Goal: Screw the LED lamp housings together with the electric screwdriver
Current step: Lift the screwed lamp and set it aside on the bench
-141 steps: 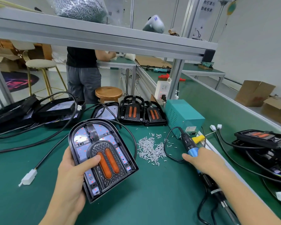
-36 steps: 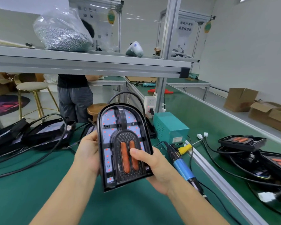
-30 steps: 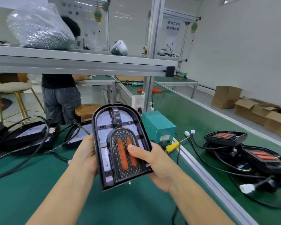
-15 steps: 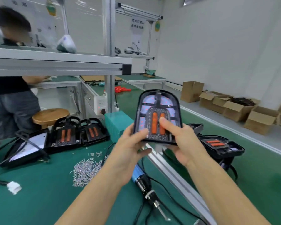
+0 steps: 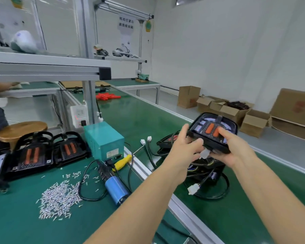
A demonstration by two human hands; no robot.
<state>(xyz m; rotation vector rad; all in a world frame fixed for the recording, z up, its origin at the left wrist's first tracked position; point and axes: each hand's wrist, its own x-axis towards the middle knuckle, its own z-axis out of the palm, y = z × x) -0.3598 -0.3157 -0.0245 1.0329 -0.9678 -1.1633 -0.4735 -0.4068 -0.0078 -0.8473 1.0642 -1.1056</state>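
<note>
Both hands hold one lamp housing [image 5: 213, 132] in the air, out over the green belt [image 5: 148, 118] on the right of the bench. The left hand [image 5: 181, 154] grips the housing's near left edge, thumb on top and fingers curled beneath. The right hand [image 5: 231, 148] grips the near right edge, thumb lying across the top beside the two orange strips, fingers wrapped under. The housing is tilted, its face turned up toward the camera (some motion blur here). A white plug [image 5: 205, 154] hangs between the two hands under the housing's near edge.

Directly below the held housing sits a stack of lamp housings [image 5: 201, 166] with black cables [image 5: 211, 194] looped around them on the belt.

The electric screwdriver [image 5: 113, 184] lies flat on the green bench top [image 5: 25, 226], blue grip toward the camera, touched by neither hand. A loose heap of screws [image 5: 58, 199] lies just left of it. Behind it stand a teal power box [image 5: 104, 140] and two more housings [image 5: 48, 154], side by side. A yellow handle [image 5: 121, 162] lies near the box's front corner.
</note>
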